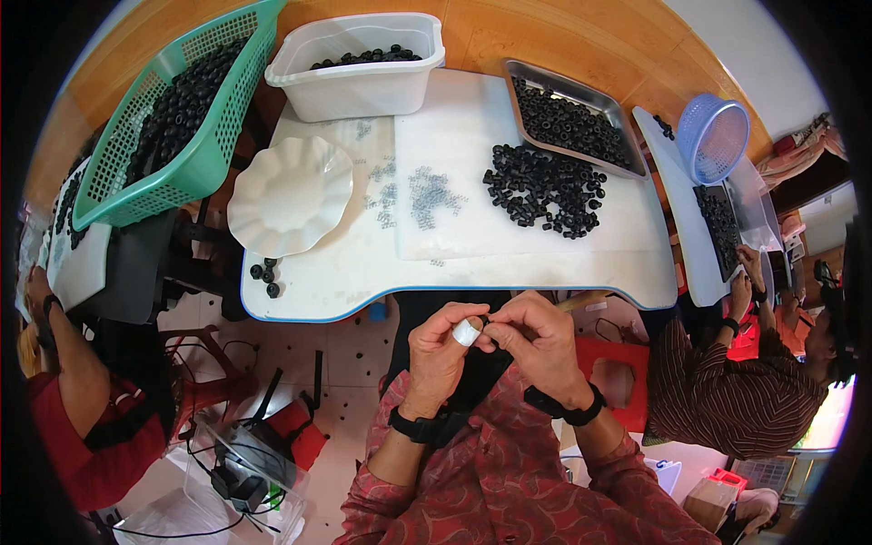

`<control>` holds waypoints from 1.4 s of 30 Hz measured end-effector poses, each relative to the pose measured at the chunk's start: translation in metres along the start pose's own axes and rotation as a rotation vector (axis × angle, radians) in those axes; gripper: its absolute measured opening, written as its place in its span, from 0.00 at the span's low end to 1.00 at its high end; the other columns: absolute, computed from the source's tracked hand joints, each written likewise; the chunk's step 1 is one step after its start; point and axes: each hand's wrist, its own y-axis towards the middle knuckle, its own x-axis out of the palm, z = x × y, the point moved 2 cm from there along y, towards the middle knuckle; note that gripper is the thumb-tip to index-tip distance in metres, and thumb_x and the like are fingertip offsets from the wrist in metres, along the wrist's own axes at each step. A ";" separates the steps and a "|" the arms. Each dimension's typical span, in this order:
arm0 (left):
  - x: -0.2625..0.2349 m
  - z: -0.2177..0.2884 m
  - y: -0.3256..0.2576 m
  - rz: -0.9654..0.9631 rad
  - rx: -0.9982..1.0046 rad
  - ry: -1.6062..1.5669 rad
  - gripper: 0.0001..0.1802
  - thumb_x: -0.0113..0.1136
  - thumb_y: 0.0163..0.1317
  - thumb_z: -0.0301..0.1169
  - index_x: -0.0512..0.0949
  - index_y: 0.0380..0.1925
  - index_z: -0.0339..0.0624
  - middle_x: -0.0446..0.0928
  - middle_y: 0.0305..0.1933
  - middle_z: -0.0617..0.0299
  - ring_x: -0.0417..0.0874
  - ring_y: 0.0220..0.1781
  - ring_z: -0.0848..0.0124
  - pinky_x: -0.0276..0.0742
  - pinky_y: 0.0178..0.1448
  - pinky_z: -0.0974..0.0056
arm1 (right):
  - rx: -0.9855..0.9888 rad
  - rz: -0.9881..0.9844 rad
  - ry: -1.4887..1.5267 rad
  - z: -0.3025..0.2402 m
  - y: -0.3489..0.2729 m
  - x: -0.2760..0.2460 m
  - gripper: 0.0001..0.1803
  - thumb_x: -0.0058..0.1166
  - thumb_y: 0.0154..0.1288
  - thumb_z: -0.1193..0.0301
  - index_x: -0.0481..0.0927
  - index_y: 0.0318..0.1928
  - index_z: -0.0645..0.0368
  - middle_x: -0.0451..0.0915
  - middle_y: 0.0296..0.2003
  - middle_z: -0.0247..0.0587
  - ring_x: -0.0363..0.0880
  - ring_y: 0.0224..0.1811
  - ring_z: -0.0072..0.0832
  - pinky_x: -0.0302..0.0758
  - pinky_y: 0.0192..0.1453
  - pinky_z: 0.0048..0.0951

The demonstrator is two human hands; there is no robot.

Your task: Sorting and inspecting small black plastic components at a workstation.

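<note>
Just off the table's front edge, my left hand [434, 356] and my right hand [543, 343] meet, fingertips pinched together. White tape wraps one finger of the left hand. Between the fingertips is a small dark piece, mostly hidden by the fingers; its kind cannot be made out. On the table beyond lies a loose pile of small black ring-like parts [543, 189]. Left of that pile, tiny grey coil-like pieces [432, 195] are scattered over a white sheet [509, 109].
A steel tray [636, 163] and a white tub [354, 95] hold more black parts. At the left stand a scalloped white plate [291, 195] and a green basket [204, 150]. Several black parts [272, 290] lie near the front-left corner. People sit on both sides.
</note>
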 end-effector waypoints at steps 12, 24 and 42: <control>-0.006 0.000 -0.001 0.049 -0.149 -0.178 0.14 0.57 0.71 0.30 0.80 0.50 0.31 0.80 0.34 0.61 0.81 0.33 0.75 0.82 0.39 0.69 | 0.436 -0.064 0.348 0.014 0.003 0.004 0.05 0.59 0.69 0.75 0.82 0.38 0.65 0.83 0.29 0.33 0.76 0.27 0.13 0.72 0.31 0.16; -0.012 -0.002 -0.002 0.091 -0.102 -0.125 0.14 0.56 0.71 0.29 0.79 0.51 0.33 0.80 0.37 0.62 0.81 0.35 0.75 0.82 0.41 0.69 | 0.277 0.001 0.178 0.018 0.007 0.027 0.03 0.57 0.66 0.81 0.77 0.38 0.67 0.82 0.29 0.36 0.81 0.31 0.16 0.78 0.35 0.18; -0.025 0.001 0.003 0.152 -0.152 -0.384 0.14 0.58 0.71 0.31 0.78 0.50 0.33 0.80 0.42 0.56 0.77 0.35 0.77 0.74 0.37 0.71 | 0.019 0.248 -0.342 0.043 0.036 -0.011 0.04 0.60 0.61 0.80 0.81 0.37 0.63 0.78 0.31 0.43 0.77 0.27 0.30 0.73 0.31 0.28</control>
